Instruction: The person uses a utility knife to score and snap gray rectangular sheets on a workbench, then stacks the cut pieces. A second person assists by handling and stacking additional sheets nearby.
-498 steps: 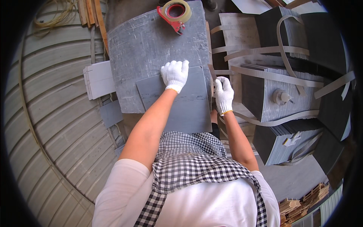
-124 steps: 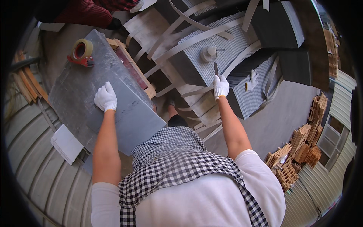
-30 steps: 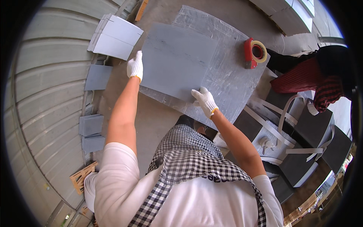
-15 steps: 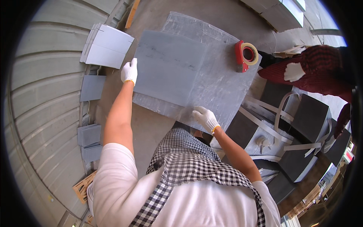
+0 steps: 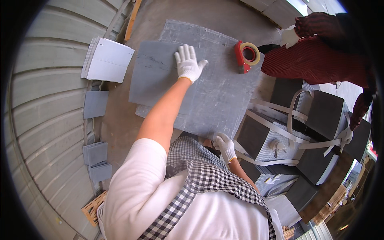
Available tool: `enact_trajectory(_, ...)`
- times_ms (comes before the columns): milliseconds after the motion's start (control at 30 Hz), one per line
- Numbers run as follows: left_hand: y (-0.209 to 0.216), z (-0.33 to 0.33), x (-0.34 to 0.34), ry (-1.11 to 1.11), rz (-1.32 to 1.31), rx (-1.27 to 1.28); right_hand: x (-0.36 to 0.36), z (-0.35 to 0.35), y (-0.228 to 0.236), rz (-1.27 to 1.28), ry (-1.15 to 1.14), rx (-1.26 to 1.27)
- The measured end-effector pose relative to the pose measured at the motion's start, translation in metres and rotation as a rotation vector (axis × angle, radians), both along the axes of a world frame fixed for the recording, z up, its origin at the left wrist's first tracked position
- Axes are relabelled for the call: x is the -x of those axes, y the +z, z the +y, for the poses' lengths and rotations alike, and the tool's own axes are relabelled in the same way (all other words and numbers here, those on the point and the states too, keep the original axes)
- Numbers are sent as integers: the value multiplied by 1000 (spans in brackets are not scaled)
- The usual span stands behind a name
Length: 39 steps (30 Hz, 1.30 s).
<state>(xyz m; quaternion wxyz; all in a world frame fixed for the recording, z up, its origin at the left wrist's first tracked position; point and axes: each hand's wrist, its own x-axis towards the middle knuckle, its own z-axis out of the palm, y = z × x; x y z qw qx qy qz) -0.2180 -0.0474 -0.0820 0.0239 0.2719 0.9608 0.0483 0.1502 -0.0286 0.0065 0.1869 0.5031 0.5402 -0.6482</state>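
My left hand (image 5: 190, 63), in a white knit glove, lies open with its fingers spread on a smooth flat grey sheet (image 5: 154, 82). The sheet rests on a scuffed, larger grey board (image 5: 228, 94) and overhangs its left side. At the board's near edge is my right hand (image 5: 225, 146), also gloved. Its fingers are curled, and whatever they may hold is hidden. A red tape dispenser (image 5: 241, 58) with a roll of tape sits at the board's right far corner, away from both hands.
Folded white cartons (image 5: 110, 60) stand on the left by a ribbed metal wall (image 5: 50, 94), with grey sheets (image 5: 95, 154) nearer me. Dark stacks (image 5: 326, 114) with pale straps lie on the right. Beyond the tape dispenser, a co-worker in a dark red sleeve (image 5: 316, 62) has a gloved hand.
My left hand has moved right from the sheet's left edge to lie flat on it. My right hand has drawn back to the board's near edge. The co-worker's gloved hand has risen.
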Motion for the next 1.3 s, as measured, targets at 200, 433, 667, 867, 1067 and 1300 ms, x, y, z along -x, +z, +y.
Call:
enact_trajectory(200, 15, 26, -56, -271, -136, -19, -27, -6, 2, 22, -126, -30)
enact_trajectory(433, 17, -48, -157, -512, -239, -435, -61, 6, 11, 14, -316, -76)
enact_trajectory(667, 45, -87, -238, -880, -428, -227, -132, 7, -1, -66, -395, -261)
enact_trajectory(867, 42, -82, -237, -1133, -323, -35, -208, -18, -13, -308, -491, -259)
enact_trajectory(1067, 51, -68, -209, -1039, -179, 19, -281, -61, -65, -413, -392, -374)
enact_trajectory(1300, 64, -49, -219, -1022, -188, 191, -297, -52, -75, -435, -423, -351)
